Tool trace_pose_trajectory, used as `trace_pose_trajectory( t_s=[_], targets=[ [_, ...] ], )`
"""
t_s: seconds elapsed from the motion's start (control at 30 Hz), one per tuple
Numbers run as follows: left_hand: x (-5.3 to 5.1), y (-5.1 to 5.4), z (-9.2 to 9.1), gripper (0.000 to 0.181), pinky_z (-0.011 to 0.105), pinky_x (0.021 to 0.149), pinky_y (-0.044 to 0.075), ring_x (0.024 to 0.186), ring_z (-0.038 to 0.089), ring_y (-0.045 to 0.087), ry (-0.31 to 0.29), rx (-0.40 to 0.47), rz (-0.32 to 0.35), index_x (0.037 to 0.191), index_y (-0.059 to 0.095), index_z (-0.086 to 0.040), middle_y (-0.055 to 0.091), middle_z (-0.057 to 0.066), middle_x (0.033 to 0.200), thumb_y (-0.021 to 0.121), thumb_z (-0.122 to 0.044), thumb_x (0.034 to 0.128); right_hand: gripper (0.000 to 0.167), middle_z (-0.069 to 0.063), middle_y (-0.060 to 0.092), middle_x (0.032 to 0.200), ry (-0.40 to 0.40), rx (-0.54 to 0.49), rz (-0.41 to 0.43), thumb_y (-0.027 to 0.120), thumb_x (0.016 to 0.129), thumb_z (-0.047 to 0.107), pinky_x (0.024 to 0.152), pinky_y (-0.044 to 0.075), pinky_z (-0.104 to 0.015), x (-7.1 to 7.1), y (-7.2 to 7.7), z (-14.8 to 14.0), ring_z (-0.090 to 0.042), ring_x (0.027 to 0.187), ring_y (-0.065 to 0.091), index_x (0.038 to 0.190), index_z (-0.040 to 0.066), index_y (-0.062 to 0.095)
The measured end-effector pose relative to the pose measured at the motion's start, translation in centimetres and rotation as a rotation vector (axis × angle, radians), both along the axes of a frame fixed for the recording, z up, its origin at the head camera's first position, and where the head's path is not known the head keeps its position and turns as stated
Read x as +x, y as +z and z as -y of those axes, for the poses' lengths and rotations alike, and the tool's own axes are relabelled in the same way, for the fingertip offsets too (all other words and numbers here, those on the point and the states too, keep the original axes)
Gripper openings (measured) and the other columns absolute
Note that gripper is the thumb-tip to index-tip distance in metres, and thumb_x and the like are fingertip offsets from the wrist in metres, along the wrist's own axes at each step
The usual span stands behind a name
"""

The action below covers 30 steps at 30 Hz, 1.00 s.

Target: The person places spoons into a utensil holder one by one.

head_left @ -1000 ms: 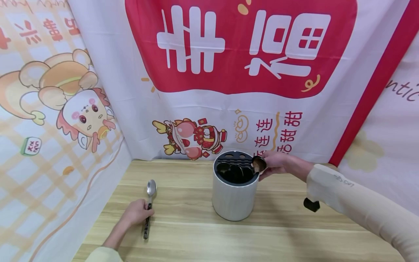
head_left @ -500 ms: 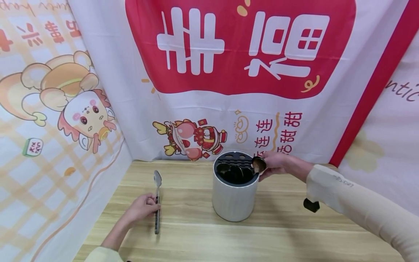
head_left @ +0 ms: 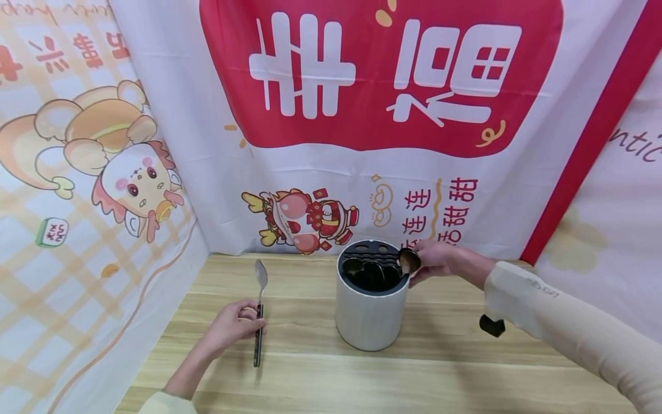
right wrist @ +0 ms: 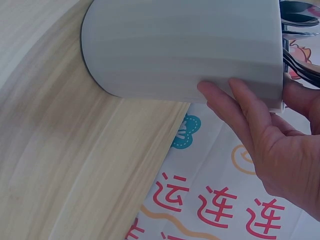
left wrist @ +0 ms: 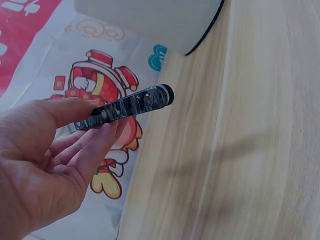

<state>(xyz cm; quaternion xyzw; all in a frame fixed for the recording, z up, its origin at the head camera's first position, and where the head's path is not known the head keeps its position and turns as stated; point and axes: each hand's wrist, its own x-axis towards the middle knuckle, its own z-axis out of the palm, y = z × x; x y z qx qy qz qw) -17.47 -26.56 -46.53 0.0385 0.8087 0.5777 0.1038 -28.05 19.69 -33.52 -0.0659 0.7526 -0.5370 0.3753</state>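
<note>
My left hand [head_left: 235,326] pinches a metal spoon [head_left: 261,277] by its dark handle, the bowl pointing away from me. In the left wrist view the riveted, marbled handle [left wrist: 131,106] sits between thumb and fingers, above the table. A round white cutlery holder [head_left: 368,319] with a black slotted top stands to the right. My right hand [head_left: 435,260] grips its right rim: fingers lie along the outer wall and the thumb is at the top edge. Dark spoons [head_left: 373,269] stand inside, and one brownish spoon head [head_left: 410,261] rises beside the right hand.
The light wooden table [head_left: 310,379] ends at a printed white-and-red cloth backdrop [head_left: 227,201]. Another printed cloth [head_left: 67,276] runs along the left side. A small black object [head_left: 492,325] shows beneath the right sleeve.
My left hand has moved to the right with the spoon, toward the holder. The spoon has turned from a slight slant to nearly upright in the head view. My right hand stays at the rim.
</note>
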Motion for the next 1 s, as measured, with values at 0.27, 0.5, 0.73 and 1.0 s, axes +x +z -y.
trace_pose_trajectory(
  t_s=[0.27, 0.5, 0.73, 1.0],
  targets=[
    [0.0, 1.2, -1.3, 0.037, 0.030, 0.078, 0.062, 0.088, 0.027, 0.073, 0.022, -0.014, -0.047, 0.116, 0.052, 0.008, 0.064, 0.008, 0.087, 0.073, -0.003, 0.0872, 0.012, -0.005, 0.068, 0.090, 0.004, 0.002, -0.002, 0.053, 0.101, 0.000, 0.095, 0.056, -0.048, 0.0, -0.1, 0.0, -0.017, 0.084, 0.069, 0.099, 0.001, 0.065],
    [-0.1, 2.5, -2.8, 0.024, 0.031, 0.074, 0.062, 0.083, 0.021, 0.073, 0.041, -0.087, -0.095, 0.104, 0.056, 0.004, 0.065, 0.013, 0.091, 0.073, -0.004, 0.0881, 0.013, -0.005, 0.069, 0.091, 0.004, 0.000, 0.006, 0.052, 0.101, 0.001, 0.096, 0.055, -0.048, 0.1, 0.2, 0.1, -0.018, 0.085, 0.070, 0.100, 0.001, 0.065],
    [-0.4, 3.6, -4.7, 0.013, 0.032, 0.072, 0.063, 0.082, 0.020, 0.073, 0.038, -0.108, -0.146, 0.099, 0.061, 0.001, 0.067, 0.014, 0.092, 0.070, -0.005, 0.0912, 0.012, -0.005, 0.070, 0.092, 0.016, 0.000, 0.006, 0.054, 0.101, 0.001, 0.096, 0.055, -0.049, 0.1, 0.1, 0.0, -0.018, 0.084, 0.070, 0.103, -0.001, 0.065],
    [-0.7, 5.1, -6.6, 0.014, 0.028, 0.070, 0.062, 0.081, 0.017, 0.073, 0.070, -0.121, -0.202, 0.104, 0.066, -0.003, 0.071, 0.012, 0.091, 0.070, -0.010, 0.0925, 0.012, -0.005, 0.070, 0.092, 0.005, 0.002, 0.009, 0.053, 0.101, 0.002, 0.095, 0.056, -0.048, 0.0, 0.1, 0.0, -0.018, 0.084, 0.070, 0.103, -0.001, 0.065]
  ],
)
